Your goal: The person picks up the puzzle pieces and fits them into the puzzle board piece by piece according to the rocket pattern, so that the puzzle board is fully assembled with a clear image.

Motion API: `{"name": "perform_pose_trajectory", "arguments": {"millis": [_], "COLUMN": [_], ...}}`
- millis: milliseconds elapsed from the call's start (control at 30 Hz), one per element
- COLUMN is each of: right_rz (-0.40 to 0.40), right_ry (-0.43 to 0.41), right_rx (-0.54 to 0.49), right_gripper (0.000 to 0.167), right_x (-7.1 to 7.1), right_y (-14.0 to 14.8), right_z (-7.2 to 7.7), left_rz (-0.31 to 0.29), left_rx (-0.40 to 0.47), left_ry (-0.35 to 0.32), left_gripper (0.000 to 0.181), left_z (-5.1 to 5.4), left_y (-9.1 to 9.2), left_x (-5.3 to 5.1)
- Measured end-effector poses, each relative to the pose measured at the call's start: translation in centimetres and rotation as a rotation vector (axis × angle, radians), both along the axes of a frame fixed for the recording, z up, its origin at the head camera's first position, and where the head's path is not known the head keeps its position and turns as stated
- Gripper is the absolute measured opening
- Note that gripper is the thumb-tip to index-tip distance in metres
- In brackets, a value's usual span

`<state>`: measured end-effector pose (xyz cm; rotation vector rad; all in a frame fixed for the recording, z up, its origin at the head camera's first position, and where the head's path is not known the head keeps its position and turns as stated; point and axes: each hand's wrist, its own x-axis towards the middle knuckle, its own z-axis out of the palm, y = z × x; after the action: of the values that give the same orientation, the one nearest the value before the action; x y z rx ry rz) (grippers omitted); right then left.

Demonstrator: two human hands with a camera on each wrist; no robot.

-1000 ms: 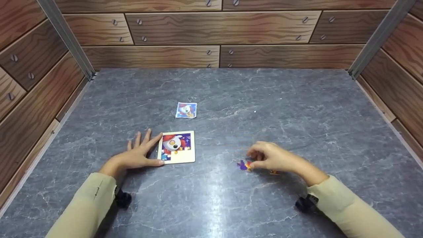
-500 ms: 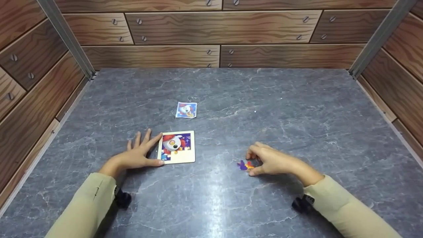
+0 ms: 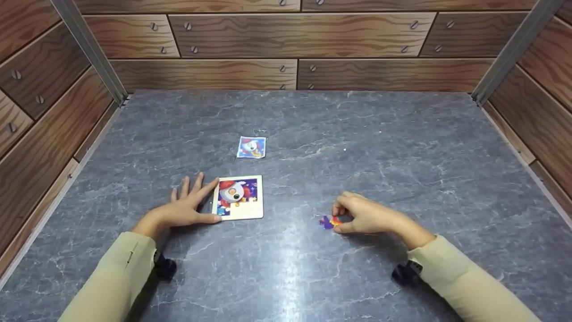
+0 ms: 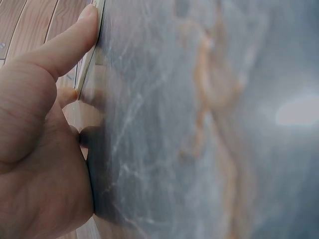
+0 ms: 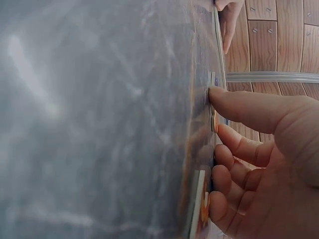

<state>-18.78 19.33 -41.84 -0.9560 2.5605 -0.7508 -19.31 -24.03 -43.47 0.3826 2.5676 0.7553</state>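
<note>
My left hand [image 3: 178, 212] lies with fingers spread at the left side of a square jigsaw puzzle board [image 3: 254, 212]. Its thumb and index finger touch the board's edge. Pieces on the board form a white-headed cartoon figure with red on purple; the lower right part shows bare cream backing. To the right, my right hand [image 3: 368, 215] pinches a purple and orange puzzle piece [image 3: 327, 222] on the table between thumb and index finger. In the right wrist view, another puzzle piece with orange on it [image 5: 203, 204] lies under the curled fingers; the head view mostly hides it.
A small picture card [image 3: 252, 147] with a similar figure lies beyond the board. The grey marbled table [image 3: 286, 273] is bounded by wood-patterned walls [image 3: 290, 36] at the back and sides. A tiny white speck [image 3: 344, 149] sits on the table.
My right hand has shifted slightly left, and its thumb has closed in onto the purple and orange puzzle piece. My left hand stays at the board.
</note>
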Motion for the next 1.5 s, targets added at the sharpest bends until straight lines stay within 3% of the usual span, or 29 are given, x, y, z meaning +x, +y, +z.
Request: {"name": "perform_pose_trajectory", "arguments": {"millis": [400,967,1500], "right_rz": [0.023,0.009,-0.004], "right_ry": [0.025,0.107,0.062], "right_rx": [-0.003,0.085,-0.030], "right_gripper": [0.024,0.021,0.018], "right_x": [-0.2,0.0,-0.3], "right_y": [0.0,-0.6,-1.5], "right_z": [0.2,0.4,0.8], "left_rz": [0.002,-0.008,-0.013], "left_rx": [-0.003,-0.013,0.013], "left_ry": [-0.002,-0.006,-0.005], "left_gripper": [0.100,0.099,0.098], "left_z": [0.0,0.1,0.0], "left_y": [0.0,0.0,-0.2], "left_x": [0.0,-0.1,0.0]}}
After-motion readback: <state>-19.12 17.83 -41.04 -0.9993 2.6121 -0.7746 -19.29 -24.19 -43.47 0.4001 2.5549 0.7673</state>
